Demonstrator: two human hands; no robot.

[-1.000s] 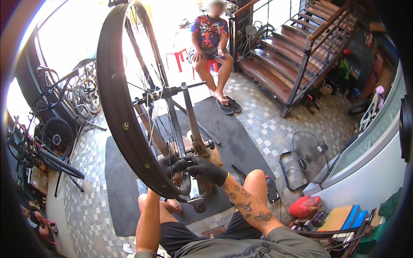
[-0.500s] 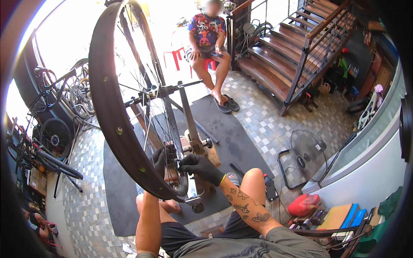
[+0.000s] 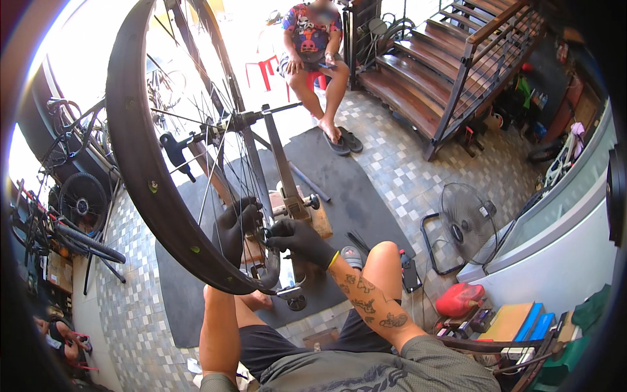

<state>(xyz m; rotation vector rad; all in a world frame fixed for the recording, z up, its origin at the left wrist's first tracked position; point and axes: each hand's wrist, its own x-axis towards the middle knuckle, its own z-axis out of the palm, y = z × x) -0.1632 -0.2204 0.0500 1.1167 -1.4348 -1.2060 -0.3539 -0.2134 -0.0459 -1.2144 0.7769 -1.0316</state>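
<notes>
A bare black bicycle rim (image 3: pixel 137 157) with spokes and hub (image 3: pixel 245 120) is mounted in a metal truing stand (image 3: pixel 281 157). My left hand (image 3: pixel 236 222), in a black glove, is behind the rim among the spokes, its fingers closed on something I cannot make out. My right hand (image 3: pixel 297 240), also gloved, has thumb and finger pinched at the lower spokes beside the rim's inner side, on something small and hidden. The stand's base rests on a wooden block (image 3: pixel 320 221) on a dark mat (image 3: pixel 353 196).
A seated person (image 3: pixel 310 52) faces me. Also around are wooden stairs (image 3: pixel 418 91), a fan (image 3: pixel 460 225), a red container (image 3: pixel 459 300), stacked items (image 3: pixel 506 323), a pale cabinet (image 3: pixel 542 255), bicycles (image 3: pixel 85 209) on the left and another person (image 3: pixel 65 340) at lower left.
The view has shifted, so the wheel and scene sit higher and farther left. My left hand has risen among the spokes; my right hand stays pinched near the rim.
</notes>
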